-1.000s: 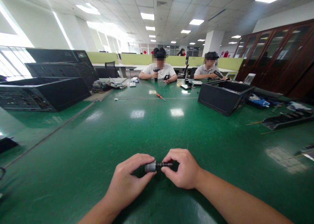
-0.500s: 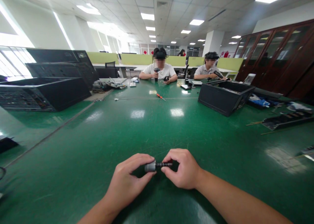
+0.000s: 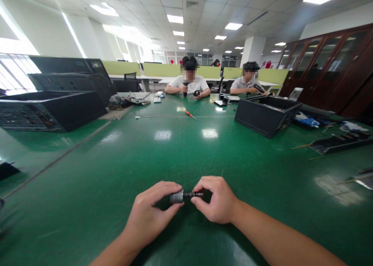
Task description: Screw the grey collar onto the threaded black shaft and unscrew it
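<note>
A metal part with a thick grey cylinder (image 3: pixel 176 197) and a thin dark ringed shaft (image 3: pixel 188 195) lies sideways between my hands, over the green table (image 3: pixel 180 157). My left hand (image 3: pixel 150 211) grips the cylinder, thumb below and fingers above. On the other side, my right hand (image 3: pixel 218 203) pinches the shaft between thumb and forefinger, its tip showing inside the curl of the fingers. Both hands are closed, and their fingertips partly hide the part.
Black computer cases stand at the left (image 3: pixel 78 106) and the right (image 3: pixel 265 116). Mid-table lies a red screwdriver (image 3: pixel 189 114). Two people sit across the table, each holding a drill-like tool. Loose circuit parts (image 3: pixel 128 100) and a dark bracket-like piece (image 3: pixel 338 141) lie toward the sides.
The left hand and the grey cylinder have shifted very slightly left. The right hand stays nearly where it was, still pinching the shaft.
</note>
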A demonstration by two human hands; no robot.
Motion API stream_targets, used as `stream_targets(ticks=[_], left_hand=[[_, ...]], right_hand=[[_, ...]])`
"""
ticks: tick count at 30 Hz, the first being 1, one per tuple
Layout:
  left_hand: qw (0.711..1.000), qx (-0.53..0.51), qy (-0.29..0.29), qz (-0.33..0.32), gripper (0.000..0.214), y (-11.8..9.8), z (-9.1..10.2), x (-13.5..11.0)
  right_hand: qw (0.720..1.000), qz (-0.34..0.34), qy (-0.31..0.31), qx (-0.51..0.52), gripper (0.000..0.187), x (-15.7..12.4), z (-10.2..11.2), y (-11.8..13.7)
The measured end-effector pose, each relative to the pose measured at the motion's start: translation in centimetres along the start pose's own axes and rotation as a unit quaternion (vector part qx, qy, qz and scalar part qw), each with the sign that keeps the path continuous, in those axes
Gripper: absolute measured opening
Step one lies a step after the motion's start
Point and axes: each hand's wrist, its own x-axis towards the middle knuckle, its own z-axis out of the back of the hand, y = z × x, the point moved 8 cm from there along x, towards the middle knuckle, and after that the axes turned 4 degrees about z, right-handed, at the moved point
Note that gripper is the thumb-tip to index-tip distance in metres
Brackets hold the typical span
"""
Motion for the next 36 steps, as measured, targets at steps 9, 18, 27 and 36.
stream_targets(ticks=[9,18,27,36], left_hand=[[1.0,0.002,-0.009,0.003,0.019,0.11,0.18,0.11],[1.0,0.005,-0.009,0.007,0.02,0.08,0.18,0.19],[1.0,0.009,-0.006,0.016,0.018,0.52,0.18,-0.05],[1.0,0.006,-0.01,0.016,0.018,0.44,0.22,0.11]], right_hand=[[1.0,-0.003,-0.003,-0.002,0.004,0.09,0.18,0.04],[1.0,-0.008,-0.004,0.007,0.003,0.15,0.36,-0.08],[1.0,-0.006,-0.005,0.006,0.004,-0.04,0.18,-0.29],[1.0,-0.01,-0.006,0.011,0.003,0.07,0.29,-0.35]])
